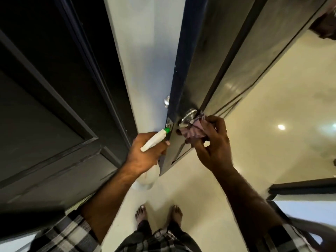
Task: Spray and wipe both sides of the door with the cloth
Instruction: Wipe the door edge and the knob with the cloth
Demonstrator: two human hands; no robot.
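A dark door (pixel 227 51) stands edge-on in front of me, its narrow edge facing me. A shiny round knob (pixel 188 116) sticks out of its right face, and another knob (pixel 166 101) shows on the left side. My right hand (pixel 211 142) grips a checked pinkish cloth (pixel 193 130) and holds it against the door just below the right knob. My left hand (pixel 145 155) holds a white spray bottle (pixel 154 140) with a green nozzle (pixel 167 130) that points at the door's edge near the latch.
A dark panelled door or frame (pixel 45 106) fills the left. A pale wall (pixel 145 60) runs between it and the open door. Glossy cream floor tiles (pixel 272 115) spread to the right. My bare feet (pixel 158 213) stand below. A dark threshold (pixel 301 188) lies at right.
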